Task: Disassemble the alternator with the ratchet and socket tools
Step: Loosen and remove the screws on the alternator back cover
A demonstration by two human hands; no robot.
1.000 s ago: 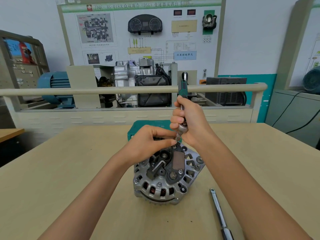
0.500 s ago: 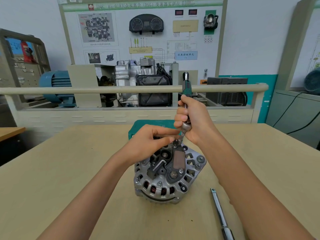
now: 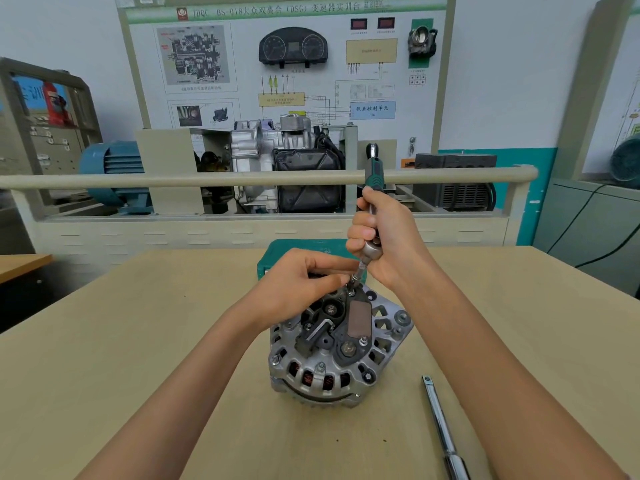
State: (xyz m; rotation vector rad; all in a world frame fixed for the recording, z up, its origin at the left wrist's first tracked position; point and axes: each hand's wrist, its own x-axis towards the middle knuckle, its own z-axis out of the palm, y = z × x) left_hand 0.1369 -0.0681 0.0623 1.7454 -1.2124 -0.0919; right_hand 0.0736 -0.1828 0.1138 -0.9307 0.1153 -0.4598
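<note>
A silver alternator (image 3: 337, 348) with a black rear cover stands on the wooden table (image 3: 121, 358), rear face up. My right hand (image 3: 384, 237) grips a ratchet (image 3: 373, 174) with a green handle, held nearly upright above the alternator's far edge. Its socket (image 3: 356, 275) points down onto a fastener at the top of the black regulator. My left hand (image 3: 304, 282) pinches the socket between thumb and fingertips just above that fastener.
A long chrome bar (image 3: 441, 427) lies on the table to the right of the alternator. A green tool case (image 3: 294, 251) sits behind my hands. Beyond the table stands a training bench with a rail (image 3: 207, 180), gearbox and blue motor.
My right hand and the ratchet have shifted slightly right and up in view. Both hands keep their hold on the tool.
</note>
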